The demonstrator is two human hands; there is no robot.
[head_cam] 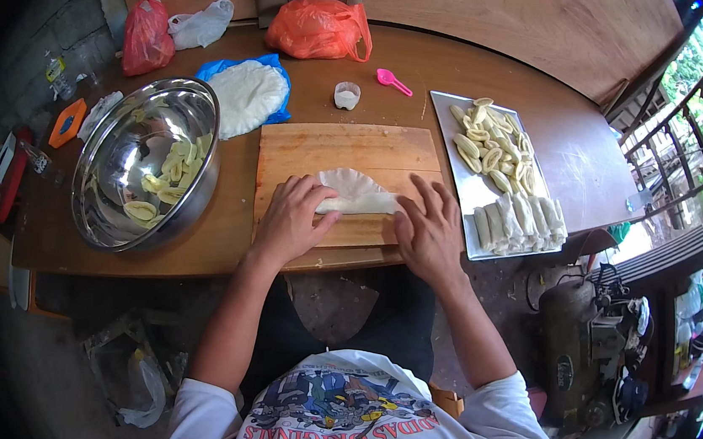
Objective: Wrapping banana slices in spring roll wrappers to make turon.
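A thin white wrapper (355, 185) lies on the wooden board (346, 143), its near edge rolled into a long tube and its rounded far edge flat. My left hand (298, 217) grips the left end of the roll between thumb and fingers. At the other end, my right hand (430, 227) touches the roll with its fingertips, fingers spread and bent. Whatever the roll encloses is hidden. To the right, a metal tray (471, 196) holds several sliced banana pieces (498, 148) and a row of finished white rolls (519, 223).
Left of the board stands a large steel bowl (117, 152) with banana slices (182, 165). A stack of round wrappers (249, 95) rests on blue plastic. Behind the board are a small cup of white contents (346, 96), a pink scoop (394, 82) and a red plastic bag (319, 29).
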